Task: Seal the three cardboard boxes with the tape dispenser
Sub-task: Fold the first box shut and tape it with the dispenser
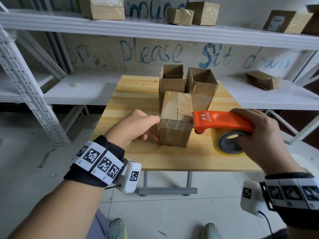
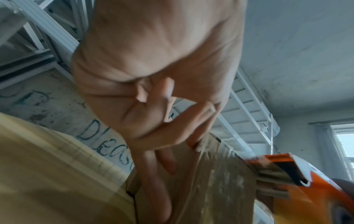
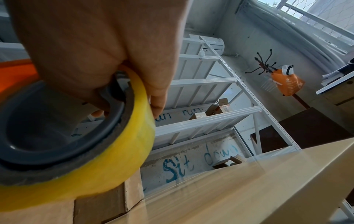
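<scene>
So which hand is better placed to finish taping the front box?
Right. The right hand grips the tape dispenser, its blade at the front box's top right edge; the left hand only touches that box's left side.

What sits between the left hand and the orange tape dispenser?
The near, closed cardboard box: the left hand presses its left side and the tape dispenser meets its right top edge. The head view shows it.

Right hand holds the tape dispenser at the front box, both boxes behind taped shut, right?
No. The right hand holds the tape dispenser at the front box, but the head view shows the rear left box and rear right box open.
</scene>
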Tool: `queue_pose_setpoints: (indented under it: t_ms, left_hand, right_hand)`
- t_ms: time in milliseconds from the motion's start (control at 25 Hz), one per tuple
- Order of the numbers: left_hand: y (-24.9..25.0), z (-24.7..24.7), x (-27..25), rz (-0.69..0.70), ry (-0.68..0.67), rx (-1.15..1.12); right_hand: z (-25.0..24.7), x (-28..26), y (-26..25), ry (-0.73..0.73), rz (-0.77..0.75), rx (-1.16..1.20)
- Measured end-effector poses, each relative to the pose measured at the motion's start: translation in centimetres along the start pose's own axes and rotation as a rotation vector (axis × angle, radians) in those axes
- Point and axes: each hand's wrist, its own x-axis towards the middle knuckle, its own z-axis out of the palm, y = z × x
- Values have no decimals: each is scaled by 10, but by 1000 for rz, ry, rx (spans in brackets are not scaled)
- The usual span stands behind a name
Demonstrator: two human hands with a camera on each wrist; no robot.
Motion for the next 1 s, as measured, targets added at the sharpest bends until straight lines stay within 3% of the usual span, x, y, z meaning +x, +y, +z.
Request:
queue_pose_setpoints:
  t_ms: [80, 200, 280, 360, 440, 1000]
  left_hand:
    - [-5, -3, 2, 103, 107, 61]
    - [-1, -7, -4, 520, 278, 119]
    - [3, -2, -6, 717, 161, 169]
    - [4, 8, -5, 738, -18, 303]
    - [1, 14, 1, 734, -86, 446]
    - [-1, 12, 6, 761, -45, 389]
  right_hand:
    - [-1, 0, 0, -4, -5, -3]
    - [0, 0, -3, -18, -3, -3]
    - [3, 0, -5, -26, -12, -13]
    - [7, 1, -6, -24, -23, -38]
    - [10, 3, -6, -10, -28, -59]
    - [13, 0, 4, -31, 37, -121]
